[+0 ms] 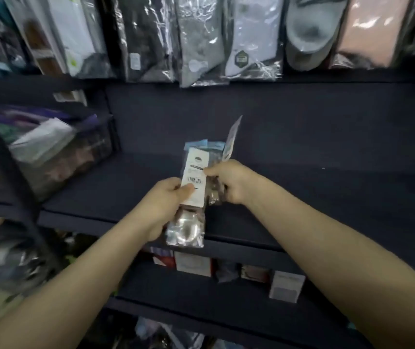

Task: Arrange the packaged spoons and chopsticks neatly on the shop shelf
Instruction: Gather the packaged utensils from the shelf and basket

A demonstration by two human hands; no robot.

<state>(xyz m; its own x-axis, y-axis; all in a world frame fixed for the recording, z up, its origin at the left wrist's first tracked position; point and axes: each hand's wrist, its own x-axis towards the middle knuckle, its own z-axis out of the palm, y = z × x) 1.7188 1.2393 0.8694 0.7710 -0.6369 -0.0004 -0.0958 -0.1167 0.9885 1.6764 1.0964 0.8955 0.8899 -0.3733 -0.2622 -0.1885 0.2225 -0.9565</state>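
Both grips clamped on spoon packs, my left hand [163, 200] pinching the front pack [191, 195] at its barcode label, my right hand [229, 182] holding the packs behind [216, 192], bundle upright above the dark shelf's [327, 210] front edge, bagged socks [201, 41] hanging above

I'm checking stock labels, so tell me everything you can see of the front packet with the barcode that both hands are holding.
The front packet is a long, clear, shiny plastic sleeve held upright above the dark shelf. A white card label with a barcode and a dark band of print covers its upper part; its text is too blurred to read. A rounded silvery shape, likely spoon bowls, shows at the bottom. The left hand pinches its lower left edge, and the right hand grips the right edge. More packets sit behind it.
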